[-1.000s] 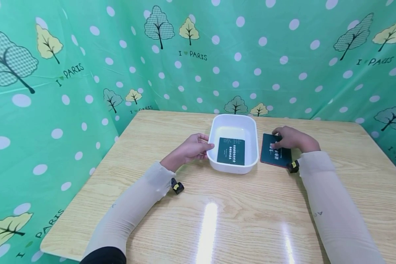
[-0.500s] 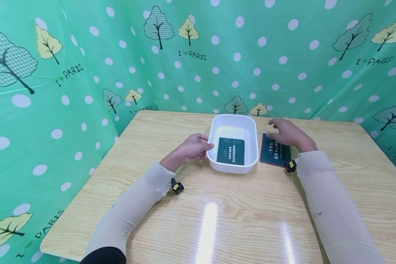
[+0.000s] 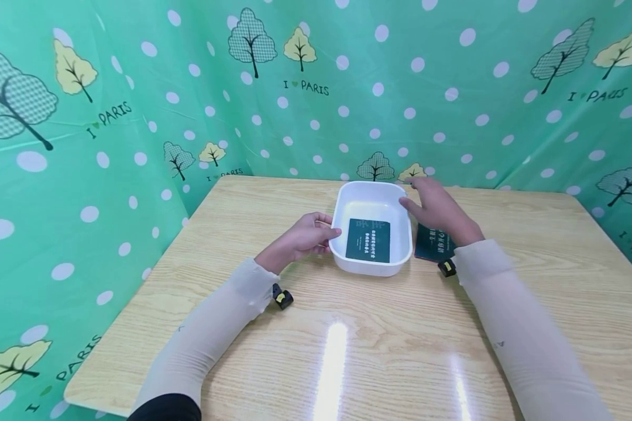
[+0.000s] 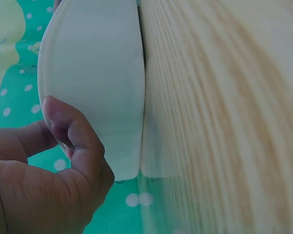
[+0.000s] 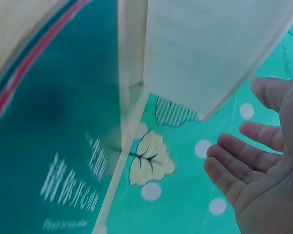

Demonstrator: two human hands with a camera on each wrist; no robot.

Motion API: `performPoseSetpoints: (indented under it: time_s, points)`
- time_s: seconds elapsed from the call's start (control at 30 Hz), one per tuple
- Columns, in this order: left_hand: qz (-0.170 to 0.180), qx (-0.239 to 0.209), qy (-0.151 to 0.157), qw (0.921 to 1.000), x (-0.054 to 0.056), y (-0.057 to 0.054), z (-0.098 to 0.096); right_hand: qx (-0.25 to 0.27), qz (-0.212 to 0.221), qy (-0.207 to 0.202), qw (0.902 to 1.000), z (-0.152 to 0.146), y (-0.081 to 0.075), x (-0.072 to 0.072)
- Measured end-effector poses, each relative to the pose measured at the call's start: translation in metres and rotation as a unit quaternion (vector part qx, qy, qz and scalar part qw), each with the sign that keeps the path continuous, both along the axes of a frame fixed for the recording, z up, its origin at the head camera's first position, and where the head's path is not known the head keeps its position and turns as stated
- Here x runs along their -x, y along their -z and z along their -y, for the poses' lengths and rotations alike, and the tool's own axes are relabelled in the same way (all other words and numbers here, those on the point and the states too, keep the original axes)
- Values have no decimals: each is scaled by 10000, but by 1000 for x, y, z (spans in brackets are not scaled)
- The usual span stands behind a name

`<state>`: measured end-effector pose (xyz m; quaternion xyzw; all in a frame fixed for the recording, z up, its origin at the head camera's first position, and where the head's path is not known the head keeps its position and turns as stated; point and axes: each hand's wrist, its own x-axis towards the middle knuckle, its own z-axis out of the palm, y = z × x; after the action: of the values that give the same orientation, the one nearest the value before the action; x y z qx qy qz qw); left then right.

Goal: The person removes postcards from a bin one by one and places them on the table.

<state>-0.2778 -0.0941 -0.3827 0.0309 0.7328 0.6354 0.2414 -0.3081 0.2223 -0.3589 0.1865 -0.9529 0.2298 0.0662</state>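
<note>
A white plastic basin [image 3: 368, 268] stands on the table, with a dark green booklet [image 3: 368, 241] printed in white writing lying inside. My left hand [image 3: 301, 237] pinches the basin's left rim, thumb and fingers on either side of it in the left wrist view. On the table right of the basin lies a second dark green booklet [image 3: 433, 244], its red edge showing in the right wrist view. My right hand [image 3: 439, 206] hangs over this booklet, hiding its far part. Its fingers are spread and empty, with the thumb overlapping the basin's far right rim in the head view.
The light wooden table [image 3: 400, 339] reaches to a green curtain [image 3: 316, 99] with dots and trees at its back and left. Bright light streaks reflect off the table's near part.
My right hand has lifted off the booklet on the table and moved left and away toward the basin's right rim. The left hand and the basin have stayed put.
</note>
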Motion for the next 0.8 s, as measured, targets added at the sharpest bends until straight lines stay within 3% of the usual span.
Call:
performPoseSetpoints:
  time_s: [0.33, 0.8]
  points:
    - [24, -8, 45, 10000, -1, -2, 0, -269, 172, -312, 9990, 23, -1, -6]
    - [-39, -23, 44, 10000, 0, 1, 1, -584, 815, -857, 9913, 43, 2, -14]
